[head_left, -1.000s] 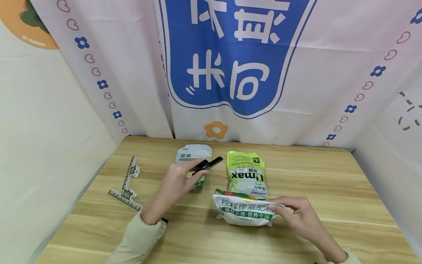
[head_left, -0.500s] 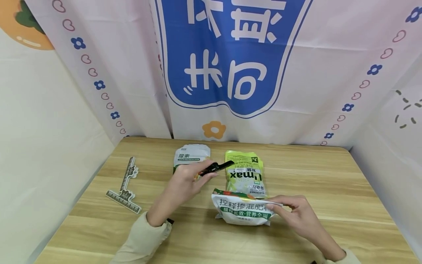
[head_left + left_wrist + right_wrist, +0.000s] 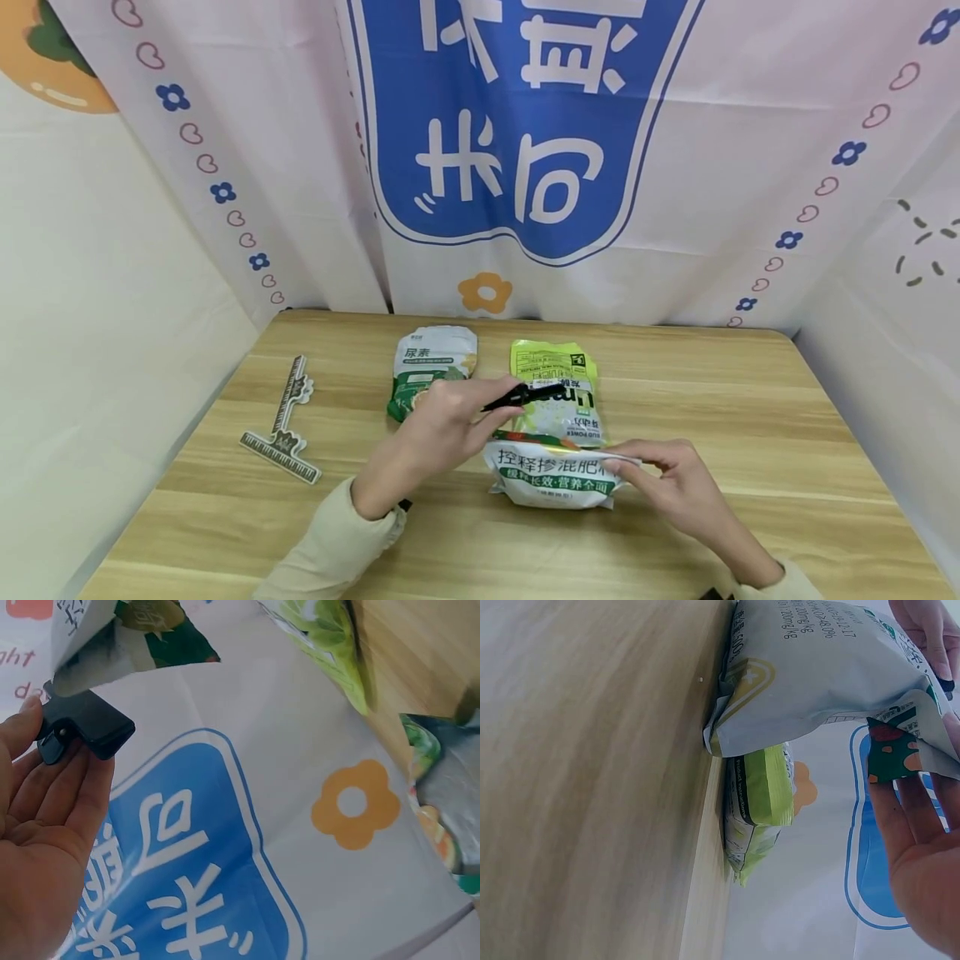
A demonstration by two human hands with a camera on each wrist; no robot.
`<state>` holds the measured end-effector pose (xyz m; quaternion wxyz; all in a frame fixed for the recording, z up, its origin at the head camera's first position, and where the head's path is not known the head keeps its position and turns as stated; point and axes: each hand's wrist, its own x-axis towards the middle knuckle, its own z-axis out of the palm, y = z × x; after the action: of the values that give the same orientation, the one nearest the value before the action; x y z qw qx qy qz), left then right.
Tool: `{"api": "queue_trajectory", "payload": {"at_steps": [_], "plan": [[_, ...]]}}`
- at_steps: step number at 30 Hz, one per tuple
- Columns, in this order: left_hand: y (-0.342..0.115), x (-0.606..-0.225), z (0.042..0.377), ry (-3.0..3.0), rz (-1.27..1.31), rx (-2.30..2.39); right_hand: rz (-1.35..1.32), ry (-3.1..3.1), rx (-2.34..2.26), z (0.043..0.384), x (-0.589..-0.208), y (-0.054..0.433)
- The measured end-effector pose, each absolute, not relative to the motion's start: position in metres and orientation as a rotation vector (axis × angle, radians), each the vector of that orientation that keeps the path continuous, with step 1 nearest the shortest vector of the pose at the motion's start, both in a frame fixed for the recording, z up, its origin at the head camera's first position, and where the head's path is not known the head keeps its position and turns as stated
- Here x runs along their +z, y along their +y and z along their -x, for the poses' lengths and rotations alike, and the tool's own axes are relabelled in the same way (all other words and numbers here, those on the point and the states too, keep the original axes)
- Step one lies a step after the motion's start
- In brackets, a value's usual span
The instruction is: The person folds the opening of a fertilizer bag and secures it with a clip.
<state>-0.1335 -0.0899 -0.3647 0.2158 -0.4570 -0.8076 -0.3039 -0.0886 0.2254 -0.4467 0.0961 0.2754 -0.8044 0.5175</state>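
Observation:
My left hand point(image 3: 450, 421) pinches a black clip point(image 3: 543, 393) between thumb and fingers, just above the folded top of a white fertilizer bag point(image 3: 555, 487). In the left wrist view the clip point(image 3: 94, 724) appears close to the bag's edge point(image 3: 112, 671). The bag stands upright on the table, its green band and dark lettering toward me. At its top right corner my right hand point(image 3: 675, 487) pinches the folded edge. From the right wrist view, the bag's printed back point(image 3: 810, 675) bulges out, and a dark green corner point(image 3: 892, 754) folds over by the fingers point(image 3: 919, 810).
Behind the white bag lies a lime-green bag point(image 3: 555, 367), partly covered by the clip. Farther left is a white and green bag point(image 3: 435, 346), overlapped by my left hand. Two piano-keyboard clips point(image 3: 288, 396) point(image 3: 281, 457) lie on the table's left side. A printed curtain point(image 3: 322, 208) hangs behind.
My left hand has carried the black clip rightward and slightly down, from over the white and green bag to above the upright bag's top. My right hand keeps its pinch on the corner.

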Motion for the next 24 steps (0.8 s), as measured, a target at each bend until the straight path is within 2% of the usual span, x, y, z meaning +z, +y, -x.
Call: {"api": "queue_trajectory", "payload": {"at_steps": [24], "plan": [[-0.063, -0.357, 0.114, -2.055, 1.418, -0.544, -0.826, -2.400, 1.597, 0.091, -0.447, 0.227]]}}
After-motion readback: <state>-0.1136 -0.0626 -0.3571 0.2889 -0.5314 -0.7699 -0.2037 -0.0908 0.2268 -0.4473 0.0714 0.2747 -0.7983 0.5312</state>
